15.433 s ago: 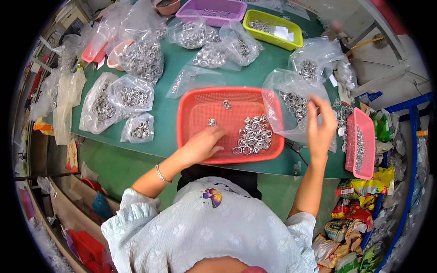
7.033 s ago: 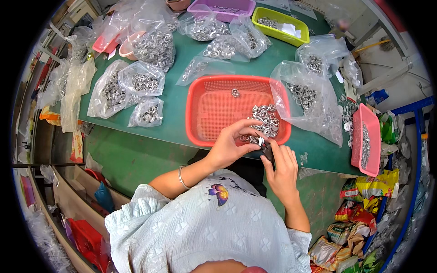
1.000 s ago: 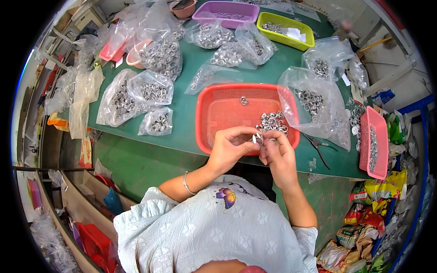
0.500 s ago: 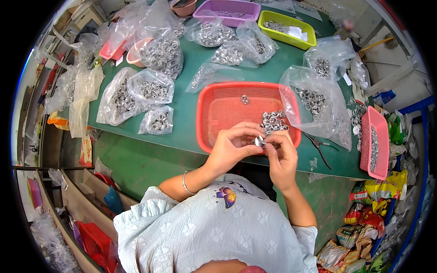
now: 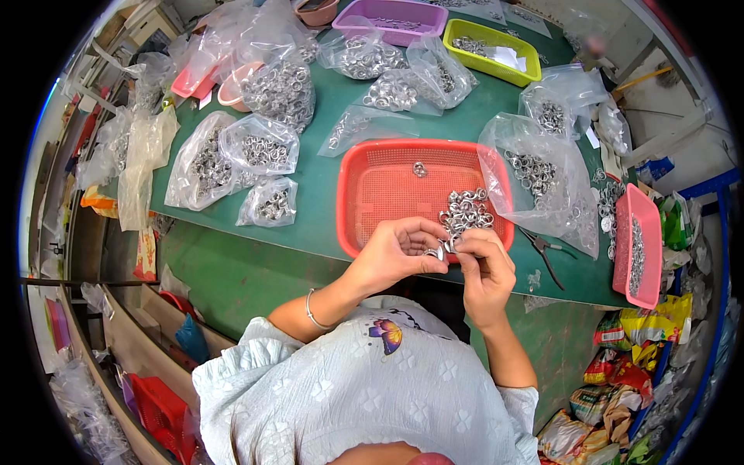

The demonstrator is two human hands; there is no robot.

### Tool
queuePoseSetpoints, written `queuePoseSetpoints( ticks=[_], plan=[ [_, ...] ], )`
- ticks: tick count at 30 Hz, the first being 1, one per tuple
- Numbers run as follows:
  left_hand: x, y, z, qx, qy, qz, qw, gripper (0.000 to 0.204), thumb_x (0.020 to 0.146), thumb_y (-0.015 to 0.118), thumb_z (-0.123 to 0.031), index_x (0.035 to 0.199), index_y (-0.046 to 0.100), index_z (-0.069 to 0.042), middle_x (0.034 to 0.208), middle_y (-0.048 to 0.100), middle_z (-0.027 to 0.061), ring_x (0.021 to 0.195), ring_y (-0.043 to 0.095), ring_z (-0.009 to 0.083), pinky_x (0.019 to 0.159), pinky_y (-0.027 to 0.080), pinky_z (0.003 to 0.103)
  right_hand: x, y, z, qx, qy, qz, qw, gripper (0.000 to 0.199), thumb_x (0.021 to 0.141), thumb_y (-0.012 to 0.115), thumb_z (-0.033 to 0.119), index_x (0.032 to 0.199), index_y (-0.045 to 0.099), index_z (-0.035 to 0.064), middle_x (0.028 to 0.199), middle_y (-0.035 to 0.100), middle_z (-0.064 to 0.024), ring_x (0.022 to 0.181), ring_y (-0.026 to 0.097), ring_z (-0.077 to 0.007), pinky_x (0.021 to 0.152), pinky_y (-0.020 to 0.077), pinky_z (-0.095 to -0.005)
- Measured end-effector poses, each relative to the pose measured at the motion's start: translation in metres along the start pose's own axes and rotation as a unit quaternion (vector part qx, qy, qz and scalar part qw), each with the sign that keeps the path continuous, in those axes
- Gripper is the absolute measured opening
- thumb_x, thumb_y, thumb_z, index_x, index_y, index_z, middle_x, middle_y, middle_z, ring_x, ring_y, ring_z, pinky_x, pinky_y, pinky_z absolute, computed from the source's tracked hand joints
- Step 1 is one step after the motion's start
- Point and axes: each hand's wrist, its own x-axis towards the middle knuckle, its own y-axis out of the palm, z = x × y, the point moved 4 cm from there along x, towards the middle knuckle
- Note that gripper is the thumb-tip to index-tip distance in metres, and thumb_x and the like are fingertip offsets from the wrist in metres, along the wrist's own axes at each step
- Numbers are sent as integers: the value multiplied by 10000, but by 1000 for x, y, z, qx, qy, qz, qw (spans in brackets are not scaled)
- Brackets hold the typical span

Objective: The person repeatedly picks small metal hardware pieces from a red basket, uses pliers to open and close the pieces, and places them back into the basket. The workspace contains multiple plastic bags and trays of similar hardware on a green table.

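Note:
Over the near edge of a red plastic basket, my two hands work close together. My left hand is closed on small silver metal rings, some tucked in its curled fingers. The thumb and forefinger of my right hand pinch another silver ring beside them. Just beyond my fingers, a heap of similar metal rings fills the basket's right side. A small cluster of rings lies apart near the basket's far wall.
Clear bags of metal parts lie on the green table to the left. Another open bag overlaps the basket's right rim. Pliers rest near the front edge, with a pink basket farther right. Purple and yellow-green baskets stand at the back.
My hands have drawn slightly apart and my right hand has shifted a little right. The rings between my fingers are turned differently, and more of the heap shows.

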Motion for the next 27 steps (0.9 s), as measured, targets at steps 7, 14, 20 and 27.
queuePoseSetpoints(
  ticks=[7,14,20,27],
  plan=[
    [-2,0,-6,-52,-22,-39,998,241,747,631,51,986,600,55,908,618,96,843,604,159,771,488,264,-8,0,-28,347,240,-21,906,86,891,469,31,965,483,-10,964,548,-105,658,491,-109,555,391,-216],
    [4,-8,1,-117,37,-6,992,239,761,633,15,998,615,35,1030,528,87,954,528,164,846,432,279,-14,8,-39,405,315,9,858,138,927,422,115,1014,479,25,875,539,-73,597,462,-96,487,345,-209],
    [3,-7,4,-118,40,-2,992,229,772,628,8,1000,620,27,1022,493,55,949,519,152,833,441,278,-10,17,-28,349,359,43,864,120,899,499,93,981,502,5,698,467,-14,563,426,-68,458,315,-186],
    [3,-6,0,-120,42,5,992,226,766,614,32,992,617,35,978,491,46,930,522,152,821,442,277,-14,15,-35,316,320,78,890,86,867,544,42,938,524,-2,751,501,-23,575,429,-48,452,319,-176]
  ],
)
